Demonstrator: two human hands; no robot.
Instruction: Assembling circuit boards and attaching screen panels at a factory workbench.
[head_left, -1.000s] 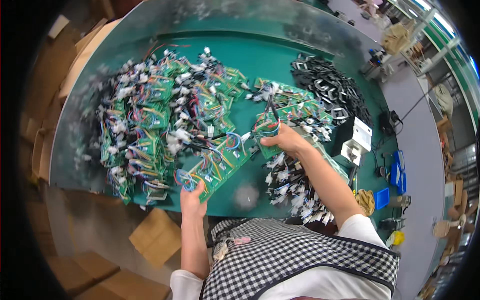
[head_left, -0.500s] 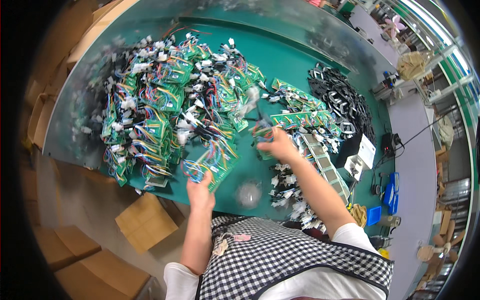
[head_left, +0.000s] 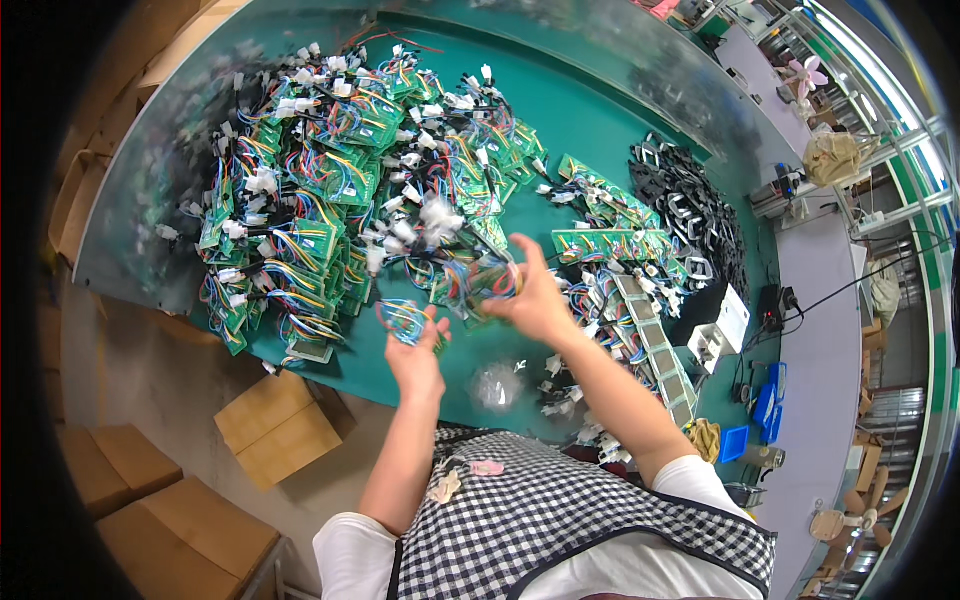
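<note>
As our left hand [head_left: 414,362] clasps a circuit board [head_left: 407,326] above the green bench [head_left: 452,396], its looped wires [head_left: 397,310] point away, long axis hidden | our right hand [head_left: 537,303], half-curled at blurred wires [head_left: 468,284], hold unclear | flat boards [head_left: 345,180] heaped left | angular black frames [head_left: 690,212] right.

At the upper middle, the tabletop [head_left: 530,95] is showing a smooth green face. At upper left, the boards [head_left: 355,185] are glinting slightly, their connectors [head_left: 262,181] looking like white plastic. At lower right, the tray [head_left: 733,443] is looking like blue plastic. At lower left, the box [head_left: 190,540] is showing matt cardboard; bottom centre, the apron [head_left: 590,510] is showing checked cloth.
</note>
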